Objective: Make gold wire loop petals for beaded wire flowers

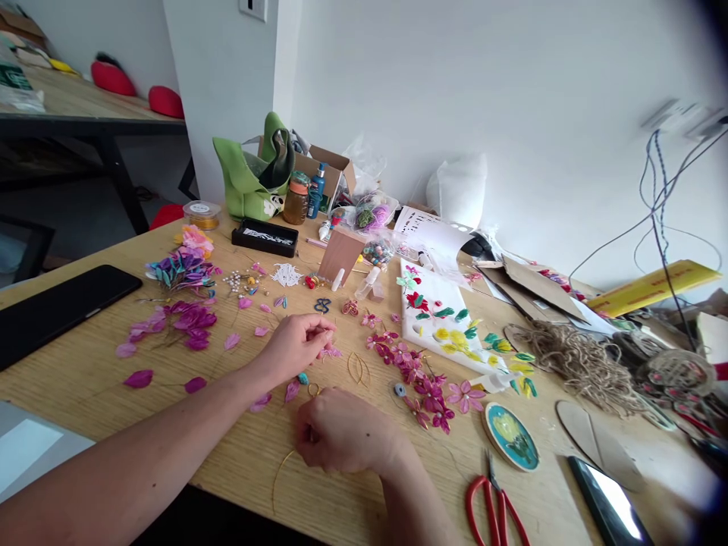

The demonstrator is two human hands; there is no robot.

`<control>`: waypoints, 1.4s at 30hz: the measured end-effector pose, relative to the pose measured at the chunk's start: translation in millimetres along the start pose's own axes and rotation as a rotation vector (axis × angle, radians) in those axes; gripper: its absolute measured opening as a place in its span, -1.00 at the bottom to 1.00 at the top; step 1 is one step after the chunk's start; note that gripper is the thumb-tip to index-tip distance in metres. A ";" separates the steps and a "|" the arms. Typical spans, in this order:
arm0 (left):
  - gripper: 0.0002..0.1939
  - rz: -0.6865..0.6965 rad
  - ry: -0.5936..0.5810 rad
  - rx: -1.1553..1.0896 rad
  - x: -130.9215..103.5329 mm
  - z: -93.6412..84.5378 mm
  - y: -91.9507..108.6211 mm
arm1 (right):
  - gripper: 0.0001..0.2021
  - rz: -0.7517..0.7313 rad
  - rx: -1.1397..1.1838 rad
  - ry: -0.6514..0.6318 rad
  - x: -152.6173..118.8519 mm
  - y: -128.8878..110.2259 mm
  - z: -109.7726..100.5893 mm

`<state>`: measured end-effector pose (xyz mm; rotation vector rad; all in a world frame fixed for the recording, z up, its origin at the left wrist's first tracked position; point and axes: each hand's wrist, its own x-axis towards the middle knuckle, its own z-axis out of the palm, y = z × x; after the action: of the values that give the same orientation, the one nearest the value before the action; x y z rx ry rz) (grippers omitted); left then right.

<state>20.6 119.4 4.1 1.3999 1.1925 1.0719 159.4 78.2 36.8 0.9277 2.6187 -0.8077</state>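
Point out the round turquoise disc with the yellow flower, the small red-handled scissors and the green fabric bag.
Round turquoise disc (512, 436): head view, middle of its painted face.
Red-handled scissors (502, 517): head view, one handle.
Green fabric bag (243, 184): head view, its side.

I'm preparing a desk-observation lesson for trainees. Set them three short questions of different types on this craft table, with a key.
1. True or false: the red-handled tool lies on the table, held by neither the left hand nor the right hand.
2. Multiple choice: which of these is nearest the tool's tips?
A) the black tray
B) the round blue disc with a yellow flower
C) the black phone at the far left
3. Fill in the blank: as seen in the picture, the green bag stands to the ____ of the orange-lidded bottle.

Key: 1 true; 2 B; 3 left
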 end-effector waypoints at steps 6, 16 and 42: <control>-0.84 -0.009 0.016 -0.013 1.5 0.9 2.0 | -0.92 0.013 0.241 0.238 -10.5 1.0 -8.3; -0.85 -0.002 -0.001 -0.039 -0.1 -3.6 4.4 | -0.57 -0.030 -0.118 0.801 -39.6 -54.4 68.7; -0.83 -0.023 -0.061 -0.205 -2.7 -1.7 5.1 | -0.82 -0.043 -0.402 1.433 -35.8 -51.1 100.7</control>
<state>19.2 116.7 9.3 1.2483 1.0226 1.0953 158.8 -30.7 -9.7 1.6924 3.6101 0.7493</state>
